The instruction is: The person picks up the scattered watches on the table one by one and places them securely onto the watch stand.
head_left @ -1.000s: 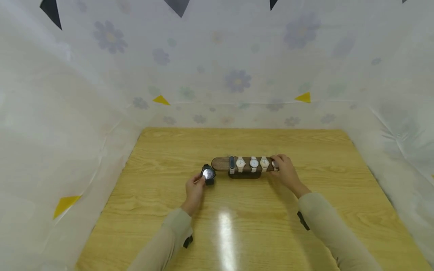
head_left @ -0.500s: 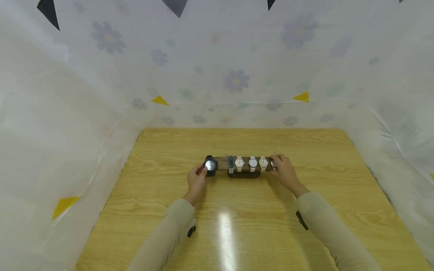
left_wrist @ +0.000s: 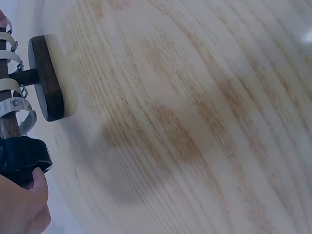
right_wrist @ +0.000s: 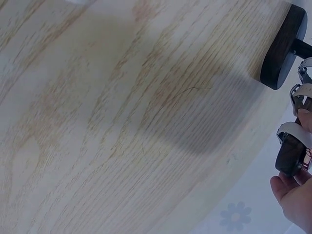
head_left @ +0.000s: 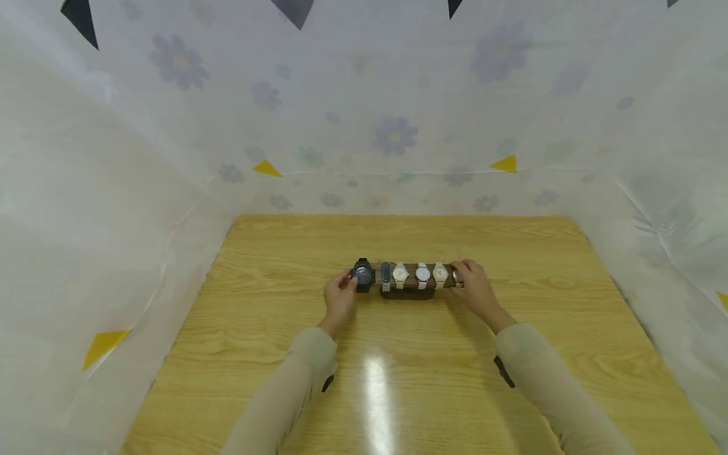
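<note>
My left hand (head_left: 339,297) pinches a chunky black watch (head_left: 363,275), whose strap loops round the left end of a dark wooden watch stand (head_left: 376,268). In the left wrist view the thumb presses the black strap (left_wrist: 27,155) from below. At the bar's other end my right hand (head_left: 476,287) grips the wood, partly covering a pale-strapped watch (head_left: 457,276). Between the hands sit a dark-faced fitness band (head_left: 386,273) and several watches with pale straps, among them a white-faced watch (head_left: 423,273). The right wrist view shows fingers around the bar's end (right_wrist: 291,155).
Below the bar, the stand's dark oval base (left_wrist: 47,78) rests on the wood-grain table (head_left: 273,354). White flowered sheeting (head_left: 341,145) walls in the back and both sides. Yellow triangles (head_left: 106,346) mark the sheeting.
My left hand has moved the black watch up and then right, from beside the bar's left end onto it. The right hand keeps its grip at the other end.
</note>
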`<state>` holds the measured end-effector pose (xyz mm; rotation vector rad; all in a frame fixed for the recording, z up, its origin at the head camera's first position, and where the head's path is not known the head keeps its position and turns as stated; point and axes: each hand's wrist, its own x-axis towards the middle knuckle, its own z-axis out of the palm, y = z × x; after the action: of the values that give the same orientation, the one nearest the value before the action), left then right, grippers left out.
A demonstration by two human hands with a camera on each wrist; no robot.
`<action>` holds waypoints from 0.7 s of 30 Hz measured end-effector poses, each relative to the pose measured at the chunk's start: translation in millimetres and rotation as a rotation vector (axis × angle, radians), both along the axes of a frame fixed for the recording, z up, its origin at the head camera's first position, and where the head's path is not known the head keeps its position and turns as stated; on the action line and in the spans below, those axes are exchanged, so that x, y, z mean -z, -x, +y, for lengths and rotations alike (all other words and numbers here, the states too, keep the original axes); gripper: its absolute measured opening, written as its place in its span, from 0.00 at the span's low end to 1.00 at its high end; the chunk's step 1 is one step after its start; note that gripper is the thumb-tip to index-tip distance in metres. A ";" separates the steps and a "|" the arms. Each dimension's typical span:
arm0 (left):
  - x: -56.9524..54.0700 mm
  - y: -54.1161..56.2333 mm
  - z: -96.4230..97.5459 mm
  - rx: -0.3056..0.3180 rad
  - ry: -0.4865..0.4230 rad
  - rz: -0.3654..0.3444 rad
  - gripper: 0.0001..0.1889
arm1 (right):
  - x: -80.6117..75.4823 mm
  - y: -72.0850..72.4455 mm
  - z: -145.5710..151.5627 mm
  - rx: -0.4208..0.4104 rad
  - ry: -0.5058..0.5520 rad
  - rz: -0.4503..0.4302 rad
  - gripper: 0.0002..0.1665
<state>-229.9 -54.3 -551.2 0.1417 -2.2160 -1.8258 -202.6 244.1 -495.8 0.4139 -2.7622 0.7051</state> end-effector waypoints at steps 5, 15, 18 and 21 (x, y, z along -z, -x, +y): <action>-46.2 -17.4 11.6 -0.010 0.102 -0.123 0.14 | -1.4 0.0 0.0 0.009 0.016 -0.027 0.31; -58.9 -25.3 17.5 0.001 0.133 -0.133 0.16 | 2.3 -4.1 -0.5 0.013 0.032 -0.035 0.31; -59.6 -24.8 16.4 0.016 0.126 -0.143 0.16 | 2.4 -4.4 -1.2 0.013 0.026 -0.026 0.31; -60.9 -25.3 15.7 0.028 0.120 -0.153 0.17 | 2.1 -4.9 -2.0 0.013 0.021 -0.027 0.31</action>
<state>-204.6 -38.6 -490.2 0.2357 -2.4366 -1.7432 -197.7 242.1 -497.9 0.3853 -2.7776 0.7411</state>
